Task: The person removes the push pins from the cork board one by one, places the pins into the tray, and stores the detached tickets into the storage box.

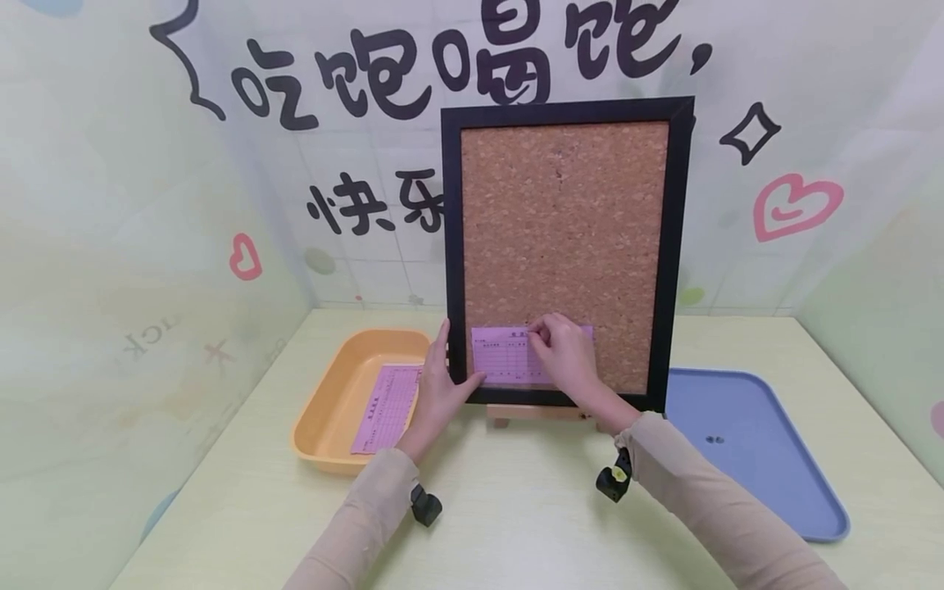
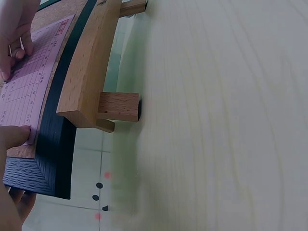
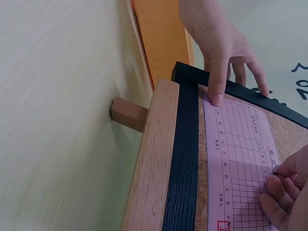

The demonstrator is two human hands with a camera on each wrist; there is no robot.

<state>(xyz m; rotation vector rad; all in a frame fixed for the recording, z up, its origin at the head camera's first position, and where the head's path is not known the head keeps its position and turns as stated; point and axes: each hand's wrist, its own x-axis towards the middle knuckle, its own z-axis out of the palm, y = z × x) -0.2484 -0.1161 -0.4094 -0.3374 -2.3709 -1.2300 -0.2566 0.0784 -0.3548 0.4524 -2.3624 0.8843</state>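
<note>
A black-framed cork board (image 1: 564,246) stands upright on a small wooden easel (image 1: 542,412). Low on the cork lies a pink printed form (image 1: 505,356). My left hand (image 1: 441,385) grips the board's left edge, thumb in front on the form's lower left corner and fingers round the back; the right wrist view shows this thumb (image 3: 218,94) pressing the paper. At the form's upper edge my right hand (image 1: 568,356) pinches a tiny dark pushpin (image 3: 275,172) against the paper. Its fingers mostly hide the pin.
To the left, an orange tray (image 1: 313,410) holds more pink forms (image 1: 387,410). A blue tray (image 1: 760,483) on the right carries small dark pins (image 1: 714,440). Behind the board is a wall covering with black lettering (image 1: 376,74).
</note>
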